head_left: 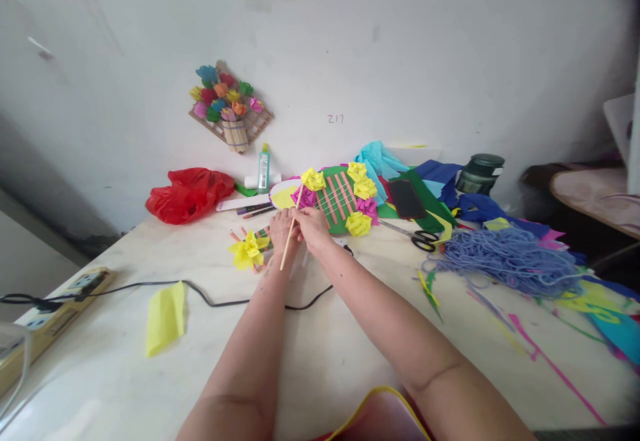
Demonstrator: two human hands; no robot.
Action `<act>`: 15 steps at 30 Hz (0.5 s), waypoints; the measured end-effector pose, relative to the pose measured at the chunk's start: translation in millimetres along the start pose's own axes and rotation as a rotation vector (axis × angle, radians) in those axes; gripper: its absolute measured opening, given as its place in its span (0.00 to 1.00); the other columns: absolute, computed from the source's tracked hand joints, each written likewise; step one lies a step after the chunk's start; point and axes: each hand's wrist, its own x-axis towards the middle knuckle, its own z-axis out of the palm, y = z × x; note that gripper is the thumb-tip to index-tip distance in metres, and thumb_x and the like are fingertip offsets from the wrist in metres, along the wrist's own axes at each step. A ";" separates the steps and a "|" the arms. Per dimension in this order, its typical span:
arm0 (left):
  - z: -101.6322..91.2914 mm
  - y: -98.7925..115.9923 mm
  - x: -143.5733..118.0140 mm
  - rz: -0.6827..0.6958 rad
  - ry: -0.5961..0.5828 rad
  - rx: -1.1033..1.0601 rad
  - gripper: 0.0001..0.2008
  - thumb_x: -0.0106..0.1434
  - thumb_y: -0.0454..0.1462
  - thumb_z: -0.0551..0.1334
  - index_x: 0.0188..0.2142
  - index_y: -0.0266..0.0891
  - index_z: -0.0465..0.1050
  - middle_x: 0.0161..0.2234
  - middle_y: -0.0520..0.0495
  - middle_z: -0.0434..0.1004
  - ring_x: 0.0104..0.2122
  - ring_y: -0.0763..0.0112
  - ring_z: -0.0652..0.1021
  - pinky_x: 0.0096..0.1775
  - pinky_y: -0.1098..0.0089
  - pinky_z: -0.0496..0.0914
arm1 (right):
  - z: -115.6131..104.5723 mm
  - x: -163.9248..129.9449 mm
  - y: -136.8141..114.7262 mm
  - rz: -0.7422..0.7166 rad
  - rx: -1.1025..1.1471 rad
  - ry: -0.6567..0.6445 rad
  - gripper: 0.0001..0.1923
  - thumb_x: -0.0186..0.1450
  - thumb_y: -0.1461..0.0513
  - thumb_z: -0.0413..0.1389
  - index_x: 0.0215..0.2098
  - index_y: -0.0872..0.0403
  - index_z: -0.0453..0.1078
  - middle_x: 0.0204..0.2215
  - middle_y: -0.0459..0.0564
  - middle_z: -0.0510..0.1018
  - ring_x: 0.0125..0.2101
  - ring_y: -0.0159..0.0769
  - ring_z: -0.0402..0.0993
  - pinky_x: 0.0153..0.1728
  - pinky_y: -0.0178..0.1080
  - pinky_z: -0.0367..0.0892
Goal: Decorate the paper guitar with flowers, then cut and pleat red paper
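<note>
- Resting on the table (320,361) beyond the hands, a green board (336,209) carries paper flowers; light, stiff, crushable at the blooms.
- Both hands meet mid-table: left hand (281,228) and right hand (311,226) pinch a stick (292,236); thin, light, likely snappable; best gripped mid-length.
- A yellow flower (247,252) lies just left; soft, fragile.

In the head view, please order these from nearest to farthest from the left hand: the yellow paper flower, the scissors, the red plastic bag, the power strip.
From the left hand:
1. Yellow paper flower, just to its left.
2. Red plastic bag and scissors, on opposite sides; too close to call.
3. Power strip, at the table's left edge.
</note>
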 end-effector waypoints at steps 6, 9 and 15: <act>4.6 -1.5 0.9 0.001 0.022 -0.003 0.09 0.61 0.34 0.51 0.38 0.36 0.67 0.39 0.41 0.71 0.40 0.61 0.70 0.39 0.64 0.62 | -0.7 0.5 -0.6 -0.001 0.032 0.000 0.12 0.59 0.64 0.52 0.19 0.56 0.62 0.09 0.40 0.65 0.09 0.26 0.62 0.07 0.26 0.50; 5.1 -1.5 0.7 0.006 0.027 -0.008 0.09 0.60 0.34 0.51 0.38 0.36 0.67 0.38 0.41 0.71 0.40 0.61 0.70 0.38 0.64 0.62 | -0.8 3.1 1.4 -0.024 0.023 0.002 0.11 0.59 0.63 0.52 0.20 0.56 0.63 0.09 0.39 0.64 0.09 0.25 0.61 0.07 0.26 0.50; 3.2 -0.6 0.5 -0.004 0.021 -0.022 0.10 0.60 0.34 0.52 0.39 0.36 0.67 0.39 0.42 0.71 0.40 0.61 0.70 0.39 0.64 0.61 | -0.1 10.7 7.2 -0.047 0.015 0.031 0.11 0.59 0.61 0.55 0.20 0.56 0.63 0.11 0.40 0.65 0.08 0.24 0.59 0.07 0.26 0.49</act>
